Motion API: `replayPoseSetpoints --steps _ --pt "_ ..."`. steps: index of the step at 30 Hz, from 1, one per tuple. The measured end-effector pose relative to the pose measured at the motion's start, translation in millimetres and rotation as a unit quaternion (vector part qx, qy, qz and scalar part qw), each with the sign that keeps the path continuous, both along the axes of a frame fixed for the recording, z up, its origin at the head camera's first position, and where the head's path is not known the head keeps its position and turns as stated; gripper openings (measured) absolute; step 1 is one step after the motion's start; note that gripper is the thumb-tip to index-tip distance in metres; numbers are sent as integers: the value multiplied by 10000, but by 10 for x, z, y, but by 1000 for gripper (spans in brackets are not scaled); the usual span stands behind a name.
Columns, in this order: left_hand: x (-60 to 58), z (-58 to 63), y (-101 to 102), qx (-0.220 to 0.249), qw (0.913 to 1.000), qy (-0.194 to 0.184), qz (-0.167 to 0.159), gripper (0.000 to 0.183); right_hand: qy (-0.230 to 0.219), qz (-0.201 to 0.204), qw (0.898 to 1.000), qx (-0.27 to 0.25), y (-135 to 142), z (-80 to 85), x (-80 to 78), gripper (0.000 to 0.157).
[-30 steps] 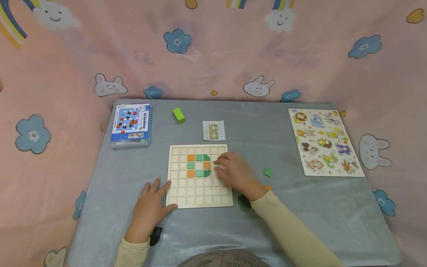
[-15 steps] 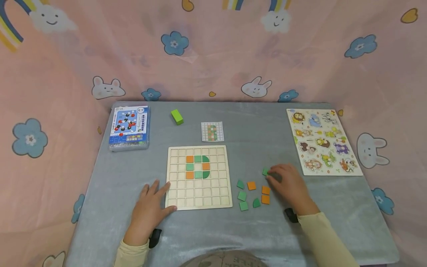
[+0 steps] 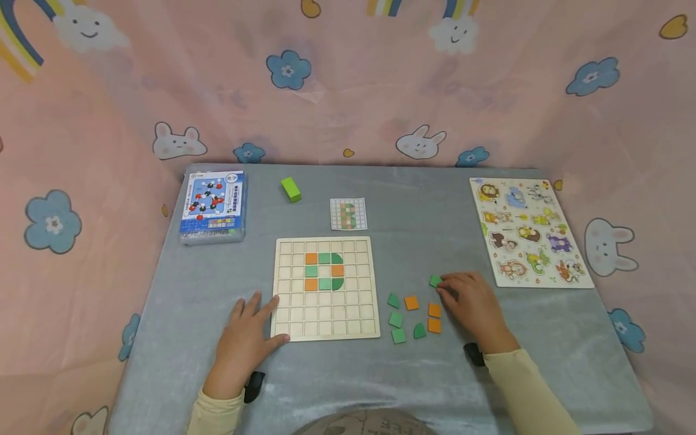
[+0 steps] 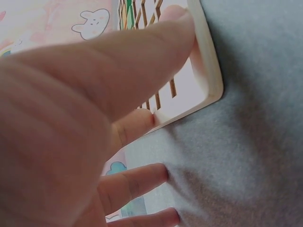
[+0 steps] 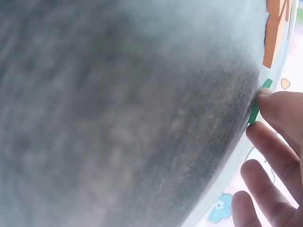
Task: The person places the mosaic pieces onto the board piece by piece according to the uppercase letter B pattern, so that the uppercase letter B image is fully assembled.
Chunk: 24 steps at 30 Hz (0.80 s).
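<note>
A wooden grid board (image 3: 326, 329) lies mid-table, bearing a pattern of orange square tiles (image 3: 311, 258), green squares and green rounded-corner tiles (image 3: 338, 284). My left hand (image 3: 243, 338) has its fingers spread, thumb and index finger resting on the board's left edge; the left wrist view shows the thumb (image 4: 156, 45) over the corner. To the right of the loose tiles, my right hand (image 3: 475, 309) pinches a green square tile (image 3: 435, 281) between thumb and index finger. In the right wrist view this green tile (image 5: 255, 108) shows edge-on, close over the cloth.
Between board and right hand lie loose orange squares (image 3: 411, 302), green squares (image 3: 396, 319) and green rounded tiles (image 3: 419, 330). Behind the board are a pattern card (image 3: 348, 214) and a lime-green block (image 3: 290, 189). A boxed set (image 3: 212, 208) stands back left, an animal puzzle board (image 3: 530, 232) right.
My right hand has moved from the board's right side out to the green square tile, uncovering the loose tiles. My left hand stays at the board's edge.
</note>
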<state>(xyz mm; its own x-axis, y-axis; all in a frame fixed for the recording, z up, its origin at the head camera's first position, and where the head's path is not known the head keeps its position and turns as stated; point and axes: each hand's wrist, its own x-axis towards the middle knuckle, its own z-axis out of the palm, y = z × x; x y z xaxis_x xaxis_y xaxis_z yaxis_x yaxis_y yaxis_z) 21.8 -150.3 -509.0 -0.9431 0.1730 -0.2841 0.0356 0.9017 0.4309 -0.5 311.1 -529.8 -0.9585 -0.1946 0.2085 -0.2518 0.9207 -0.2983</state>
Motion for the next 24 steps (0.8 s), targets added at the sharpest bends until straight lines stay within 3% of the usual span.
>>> replayPoseSetpoints --steps 18,24 --pt "0 -1 -7 -15 10000 -53 25 84 -277 -55 9996 -84 15 3 -58 9" --pt "0 16 -13 14 10000 -39 37 85 -49 192 9992 -338 -94 142 -75 10"
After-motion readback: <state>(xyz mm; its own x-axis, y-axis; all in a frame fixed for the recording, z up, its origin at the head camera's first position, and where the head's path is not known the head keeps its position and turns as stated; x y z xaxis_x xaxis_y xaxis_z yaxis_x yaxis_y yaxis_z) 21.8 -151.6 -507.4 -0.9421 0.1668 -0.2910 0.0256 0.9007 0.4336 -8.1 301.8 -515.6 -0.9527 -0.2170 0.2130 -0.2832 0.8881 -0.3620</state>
